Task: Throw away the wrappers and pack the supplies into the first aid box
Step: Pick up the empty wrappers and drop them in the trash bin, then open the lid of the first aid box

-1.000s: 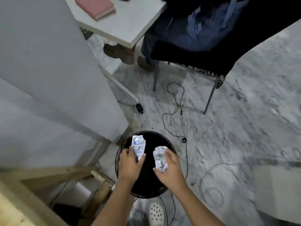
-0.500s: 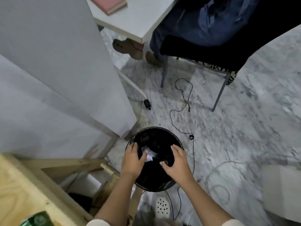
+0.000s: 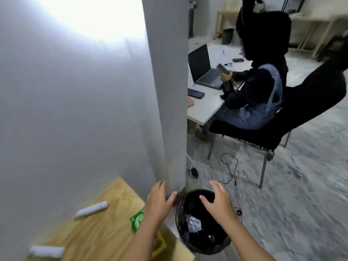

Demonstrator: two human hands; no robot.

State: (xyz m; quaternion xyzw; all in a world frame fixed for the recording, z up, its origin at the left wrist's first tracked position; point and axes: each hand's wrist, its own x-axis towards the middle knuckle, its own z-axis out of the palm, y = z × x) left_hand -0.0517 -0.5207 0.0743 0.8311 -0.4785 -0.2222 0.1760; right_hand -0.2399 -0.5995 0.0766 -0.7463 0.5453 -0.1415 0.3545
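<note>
A black waste bin point(image 3: 202, 245) stands on the floor by the wall corner. A crumpled silvery wrapper point(image 3: 193, 222) lies inside it. My left hand point(image 3: 157, 203) hovers open over the table's right edge, left of the bin. My right hand point(image 3: 218, 202) is open above the bin, fingers spread, holding nothing. On the wooden table point(image 3: 98, 234) lie two white gauze rolls point(image 3: 91, 210) point(image 3: 46, 251), a green packet point(image 3: 137, 220) and a yellow item point(image 3: 160, 243) partly hidden by my left forearm. The first aid box is not in view.
A grey wall corner point(image 3: 169, 110) rises right behind the bin. A person sits on a black chair point(image 3: 282, 129) at a white desk point(image 3: 203, 108) with a laptop. A black cable point(image 3: 230, 170) lies on the marble floor beside the bin.
Both hands let go of the wrappers, which dropped into the bin. The hands then lifted and opened, and the view swung up toward the table and room.
</note>
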